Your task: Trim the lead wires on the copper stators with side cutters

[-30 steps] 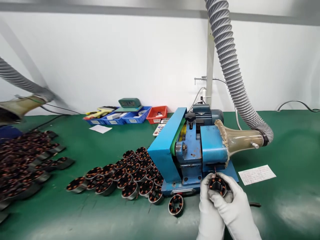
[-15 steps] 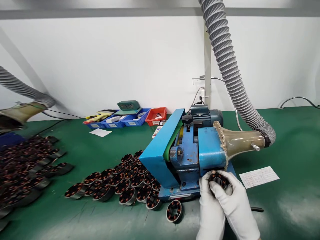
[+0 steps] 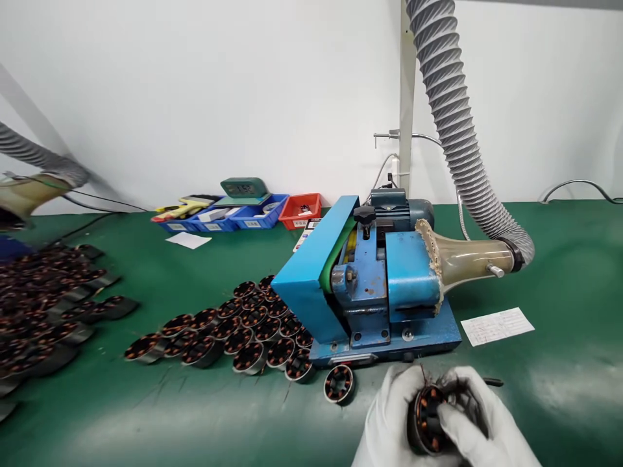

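Observation:
Both hands wear white gloves and are at the lower right of the head view. My left hand (image 3: 389,418) grips a round black motor stator (image 3: 428,421) with copper windings and a metal rim. Fingers of my right hand (image 3: 481,421) are closed on the same stator from the other side, the thumb at its face. Thin wires stick up between the hands. Just behind them stands a blue belt machine (image 3: 363,292). A single stator (image 3: 339,384) lies in front of the machine's base, left of my hands.
Many stators (image 3: 253,318) stand grouped left of the machine, with a larger, blurred group (image 3: 43,311) at far left. Blue bins (image 3: 257,217) and a red bin (image 3: 302,211) line the back. A grey hose (image 3: 452,104) hangs above; a written paper (image 3: 496,325) lies right.
Both hands have come away from the machine's front edge toward me, carrying the stator, which is now tilted more on its side. The view has shifted slightly downward.

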`<action>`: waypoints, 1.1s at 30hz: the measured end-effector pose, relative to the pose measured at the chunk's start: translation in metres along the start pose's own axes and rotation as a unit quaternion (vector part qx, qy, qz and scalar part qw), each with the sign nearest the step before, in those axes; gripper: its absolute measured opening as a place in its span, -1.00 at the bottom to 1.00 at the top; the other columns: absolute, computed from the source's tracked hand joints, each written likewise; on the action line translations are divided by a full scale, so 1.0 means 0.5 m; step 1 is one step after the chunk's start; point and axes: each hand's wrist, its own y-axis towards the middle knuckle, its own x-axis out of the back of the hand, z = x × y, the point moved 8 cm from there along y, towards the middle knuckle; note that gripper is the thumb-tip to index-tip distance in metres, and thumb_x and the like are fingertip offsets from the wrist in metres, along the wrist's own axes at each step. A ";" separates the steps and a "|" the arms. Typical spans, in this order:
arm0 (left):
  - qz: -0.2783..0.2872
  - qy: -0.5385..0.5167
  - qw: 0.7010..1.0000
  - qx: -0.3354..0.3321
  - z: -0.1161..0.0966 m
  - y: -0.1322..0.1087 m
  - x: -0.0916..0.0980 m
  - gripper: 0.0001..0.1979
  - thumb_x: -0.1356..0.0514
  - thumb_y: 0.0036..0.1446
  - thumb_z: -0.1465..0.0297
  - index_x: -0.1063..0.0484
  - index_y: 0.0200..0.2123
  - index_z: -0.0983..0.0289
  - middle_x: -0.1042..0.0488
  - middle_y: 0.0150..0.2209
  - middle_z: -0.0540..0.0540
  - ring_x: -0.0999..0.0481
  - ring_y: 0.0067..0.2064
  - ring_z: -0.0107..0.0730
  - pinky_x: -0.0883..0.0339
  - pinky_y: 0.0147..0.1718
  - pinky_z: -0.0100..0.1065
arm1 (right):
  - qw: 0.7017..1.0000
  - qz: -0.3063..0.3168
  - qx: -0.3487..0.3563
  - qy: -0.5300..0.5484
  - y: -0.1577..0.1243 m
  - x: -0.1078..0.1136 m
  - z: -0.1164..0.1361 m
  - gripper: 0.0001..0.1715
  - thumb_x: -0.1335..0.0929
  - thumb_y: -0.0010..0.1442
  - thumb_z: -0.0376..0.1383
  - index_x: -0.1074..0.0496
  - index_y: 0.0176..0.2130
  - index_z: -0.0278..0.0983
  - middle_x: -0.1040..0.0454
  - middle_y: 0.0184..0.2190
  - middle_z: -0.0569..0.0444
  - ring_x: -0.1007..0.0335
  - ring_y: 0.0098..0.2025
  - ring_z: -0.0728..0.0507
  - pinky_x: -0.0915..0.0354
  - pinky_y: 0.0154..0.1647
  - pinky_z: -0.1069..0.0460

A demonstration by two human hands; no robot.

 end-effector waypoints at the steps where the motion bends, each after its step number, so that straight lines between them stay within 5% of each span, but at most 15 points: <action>1: 0.010 -0.043 0.998 0.043 0.011 -0.001 -0.008 -0.46 -0.35 -0.36 0.56 -0.42 -0.20 0.13 -0.45 -0.30 0.00 -0.52 -0.28 -0.28 -0.42 -0.23 -0.30 | 0.999 0.020 -0.014 0.031 0.003 0.000 0.002 -0.74 -0.49 -0.14 -0.16 -0.42 -0.48 -0.23 -0.44 -0.61 0.15 -0.40 -0.49 -0.09 -0.33 -0.48 0.10; 4: 0.072 -0.269 0.941 0.190 0.053 -0.010 -0.055 -0.45 -0.43 -0.36 0.45 -0.37 -0.20 0.17 -0.45 -0.42 -0.03 -0.49 -0.39 -0.34 -0.39 -0.37 -0.35 | 0.983 0.073 -0.028 0.166 0.005 -0.001 0.019 -0.63 -0.55 -0.21 -0.14 -0.36 -0.54 -0.25 -0.33 -0.71 0.24 -0.21 -0.67 0.05 -0.19 -0.64 0.16; 6: 0.105 -0.365 0.896 0.229 0.061 -0.016 -0.073 -0.43 -0.45 -0.35 0.30 -0.39 -0.19 0.22 -0.48 -0.43 0.02 -0.50 -0.40 -0.31 -0.38 -0.37 -0.32 | 0.975 0.075 0.014 0.209 0.001 0.009 0.039 -0.71 -0.52 -0.10 -0.14 -0.42 -0.46 -0.22 -0.36 -0.69 0.23 -0.26 -0.65 0.03 -0.24 -0.61 0.15; 8: 0.107 -0.394 0.884 0.227 0.056 -0.020 -0.063 -0.38 -0.40 -0.32 0.08 -0.42 -0.17 0.26 -0.50 -0.33 0.13 -0.53 -0.31 -0.22 -0.39 -0.31 -0.26 | 0.979 0.057 0.101 0.169 -0.008 0.020 0.062 -0.75 -0.52 -0.08 -0.18 -0.49 -0.34 -0.16 -0.50 -0.51 0.13 -0.44 -0.46 -0.05 -0.37 -0.42 0.10; 11: 0.131 -0.496 0.826 0.233 0.030 -0.045 -0.049 -0.32 -0.24 -0.16 -0.09 -0.38 -0.04 0.21 -0.47 -0.08 0.21 -0.46 -0.03 -0.08 -0.35 -0.13 -0.18 | 0.972 0.081 0.222 -0.007 -0.029 -0.005 0.083 -0.34 -0.59 -0.28 -0.35 -0.50 -0.12 -0.08 -0.48 -0.07 0.01 -0.44 -0.05 -0.22 -0.37 -0.06 0.00; 14: 0.156 -0.568 0.771 0.242 0.003 -0.072 -0.042 -0.43 -0.14 0.01 -0.04 -0.36 0.02 0.13 -0.44 0.00 0.16 -0.33 0.13 -0.11 -0.32 -0.03 -0.20 | 0.927 0.118 0.318 -0.162 -0.048 -0.045 0.101 -0.17 -0.55 -0.29 -0.51 -0.45 -0.02 -0.04 -0.44 -0.04 0.00 -0.42 -0.01 -0.23 -0.34 0.01 -0.02; 20: 0.146 -0.588 0.763 0.224 0.000 -0.082 -0.050 -0.71 -0.25 0.07 0.30 -0.48 -0.09 0.09 -0.45 0.03 0.03 -0.34 0.13 -0.35 -0.11 0.13 -0.36 | 0.874 0.149 0.433 -0.159 -0.079 -0.064 0.162 -0.43 -0.48 -0.06 -0.47 -0.49 -0.06 -0.06 -0.54 -0.26 0.02 -0.51 -0.27 -0.15 -0.43 -0.26 0.04; 22: 0.119 -0.556 0.794 0.214 0.012 -0.082 -0.052 -0.65 -0.29 0.04 0.32 -0.46 -0.05 0.09 -0.47 0.01 0.04 -0.42 0.04 -0.34 -0.21 0.06 -0.34 | 0.893 0.122 0.415 -0.127 -0.071 -0.056 0.167 -0.67 -0.46 0.01 -0.45 -0.57 -0.21 -0.11 -0.57 -0.37 0.04 -0.51 -0.35 -0.12 -0.42 -0.31 0.06; 24: 0.093 -0.512 0.830 0.200 0.020 -0.081 -0.051 -0.54 -0.36 -0.07 0.30 -0.44 -0.04 0.11 -0.52 -0.08 0.08 -0.51 -0.09 -0.29 -0.36 -0.12 -0.33 | 0.942 0.065 0.323 -0.059 -0.041 -0.035 0.151 -0.91 -0.47 0.03 -0.39 -0.58 -0.44 -0.18 -0.55 -0.55 0.09 -0.46 -0.51 -0.05 -0.39 -0.45 0.11; 26: 0.083 -0.497 0.840 0.200 0.022 -0.080 -0.052 -0.50 -0.40 -0.14 0.28 -0.44 -0.07 0.14 -0.55 -0.20 0.09 -0.57 -0.24 -0.25 -0.42 -0.31 -0.33 | 0.982 0.034 0.169 0.073 -0.008 -0.019 0.110 -0.81 -0.51 -0.03 -0.25 -0.52 -0.59 -0.24 -0.44 -0.70 0.15 -0.29 -0.70 0.04 -0.26 -0.70 0.18; 29: 0.068 -0.525 0.807 0.262 0.024 -0.077 -0.052 -0.65 -0.34 -0.07 0.18 -0.48 -0.21 0.21 -0.55 -0.37 0.06 -0.59 -0.38 -0.30 -0.42 -0.43 -0.37 | 0.955 0.031 0.010 0.295 0.008 -0.015 0.065 -0.73 -0.54 -0.13 -0.11 -0.53 -0.53 -0.23 -0.41 -0.67 0.19 -0.19 -0.73 0.11 -0.12 -0.79 0.25; 33: 0.032 -0.509 0.813 0.282 0.005 -0.067 -0.028 -0.74 -0.36 -0.06 0.27 -0.52 -0.30 0.27 -0.59 -0.33 0.09 -0.60 -0.27 -0.29 -0.44 -0.24 -0.34 | 0.961 0.126 0.065 0.237 -0.008 -0.027 0.078 -0.52 -0.58 -0.23 -0.12 -0.59 -0.26 -0.22 -0.55 -0.37 0.00 -0.45 -0.43 -0.05 -0.41 -0.41 0.10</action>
